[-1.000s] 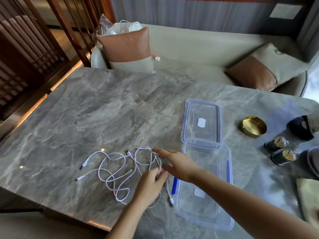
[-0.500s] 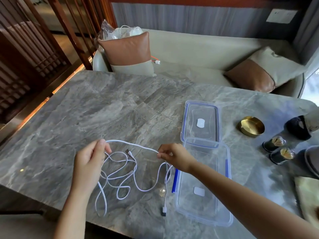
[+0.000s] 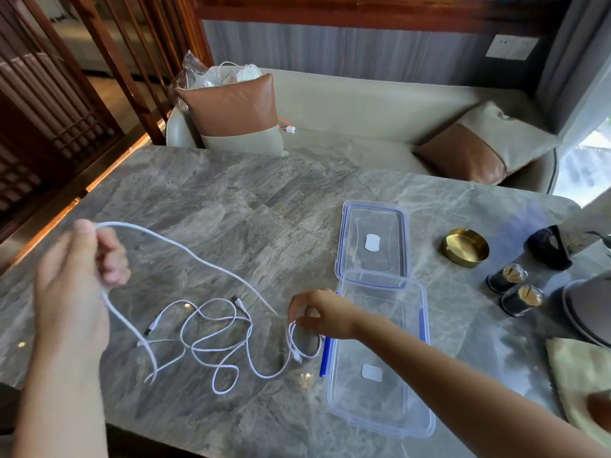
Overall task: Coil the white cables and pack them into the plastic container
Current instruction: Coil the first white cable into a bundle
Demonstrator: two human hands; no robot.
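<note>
Up and out went the left hand (image 3: 76,285) — pinching a white cable (image 3: 198,259). Right hand (image 3: 319,314) pinches its small loop beside the plastic container (image 3: 426,375).

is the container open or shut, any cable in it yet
Open, nothing packed in it: the lid lies flat just beyond the container, not on it.

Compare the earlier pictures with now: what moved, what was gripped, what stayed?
The left hand, gripping a cable, moved left and up from beside the right hand, drawing the cable out. The right hand keeps pinching it beside the container. Container and lid stayed put.
</note>
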